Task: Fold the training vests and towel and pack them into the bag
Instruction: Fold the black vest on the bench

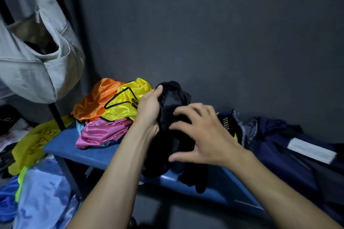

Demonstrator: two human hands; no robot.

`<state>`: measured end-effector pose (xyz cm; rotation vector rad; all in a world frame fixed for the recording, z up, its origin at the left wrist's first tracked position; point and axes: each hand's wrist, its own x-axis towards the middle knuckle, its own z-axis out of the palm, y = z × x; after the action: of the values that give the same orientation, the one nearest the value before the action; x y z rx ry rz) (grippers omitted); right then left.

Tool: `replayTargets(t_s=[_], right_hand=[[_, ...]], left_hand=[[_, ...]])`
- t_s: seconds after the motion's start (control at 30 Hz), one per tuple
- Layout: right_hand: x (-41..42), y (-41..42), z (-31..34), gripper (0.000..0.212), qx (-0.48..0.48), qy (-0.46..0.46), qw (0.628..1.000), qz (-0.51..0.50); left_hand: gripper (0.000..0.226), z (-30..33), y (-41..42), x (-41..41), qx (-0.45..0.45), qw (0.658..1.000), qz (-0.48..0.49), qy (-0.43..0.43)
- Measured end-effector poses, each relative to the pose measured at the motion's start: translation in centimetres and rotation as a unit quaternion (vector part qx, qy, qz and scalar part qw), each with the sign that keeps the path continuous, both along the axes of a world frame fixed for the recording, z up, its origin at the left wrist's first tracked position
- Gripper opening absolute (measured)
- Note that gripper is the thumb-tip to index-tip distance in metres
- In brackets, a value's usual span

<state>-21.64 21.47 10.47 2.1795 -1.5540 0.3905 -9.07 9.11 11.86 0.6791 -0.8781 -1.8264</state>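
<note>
The room is dim, with a dark grey wall [223, 33] that takes up most of the view and gives back little light. Soft light falls from above and in front, so the forearms and the shiny coloured vests [111, 109] catch a mild sheen. The black cloth [173, 102] shows almost no detail. The right hand [201, 132] is slightly blurred. Straight lines bend at the edges, and the hanging grey garment [37, 57] at the left is smeared and soft.

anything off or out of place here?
Yes. A yellow cloth hangs off the bench's left end, and light blue fabric lies below it. Orange, yellow and pink vests sit crumpled and unfolded on the bench.
</note>
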Motion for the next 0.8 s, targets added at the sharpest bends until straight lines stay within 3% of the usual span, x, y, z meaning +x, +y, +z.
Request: replayTargets(t_s=[0.07, 0.17, 0.23, 0.3, 0.37, 0.47, 0.53, 0.6, 0.7, 0.8], right_hand=[[0.3, 0.7, -0.6, 0.062, 0.023, 0.099, 0.994, -0.043], [0.1, 1.3, -0.1, 0.026, -0.061, 0.120, 0.990, -0.051], [0.3, 2.0, 1.9, 0.016, -0.081, 0.007, 0.997, -0.020], [0.7, 2.9, 5.8, 0.023, -0.028, -0.226, 0.974, 0.003], [0.5, 3.1, 10.6, 0.033, 0.038, -0.425, 0.904, 0.031], [0.1, 2.9, 16.9, 0.029, 0.054, -0.595, 0.802, 0.025], [-0.1, 2.6, 19.5, 0.027, 0.060, -0.668, 0.741, -0.003], [-0.2, 2.3, 20.9, 0.023, 0.068, -0.706, 0.705, -0.022], [-0.5, 1.5, 22.3, 0.018, 0.038, -0.738, 0.674, -0.013], [-0.4, 1.4, 23.8, 0.022, 0.001, -0.749, 0.662, 0.025]], left_hand=[[0.024, 2.5, 0.9, 0.0, -0.001, 1.000, 0.003, -0.002], [0.023, 6.7, 2.2, 0.0, -0.009, 1.000, -0.009, 0.004], [0.024, 8.6, 2.7, 0.4, -0.025, 0.998, -0.044, -0.023], [0.024, 9.8, 2.3, 1.1, -0.075, 0.985, -0.123, -0.094], [0.040, 10.6, 1.5, 1.9, -0.159, 0.947, -0.204, -0.188], [0.055, 11.6, 1.2, 2.9, -0.250, 0.896, -0.242, -0.277], [0.052, 12.2, 1.8, 3.5, -0.291, 0.888, -0.234, -0.268], [0.043, 12.7, 2.8, 4.2, -0.331, 0.888, -0.217, -0.236], [0.035, 12.9, 4.1, 5.2, -0.405, 0.855, -0.206, -0.251], [0.053, 13.0, 4.7, 5.7, -0.477, 0.802, -0.164, -0.320]])
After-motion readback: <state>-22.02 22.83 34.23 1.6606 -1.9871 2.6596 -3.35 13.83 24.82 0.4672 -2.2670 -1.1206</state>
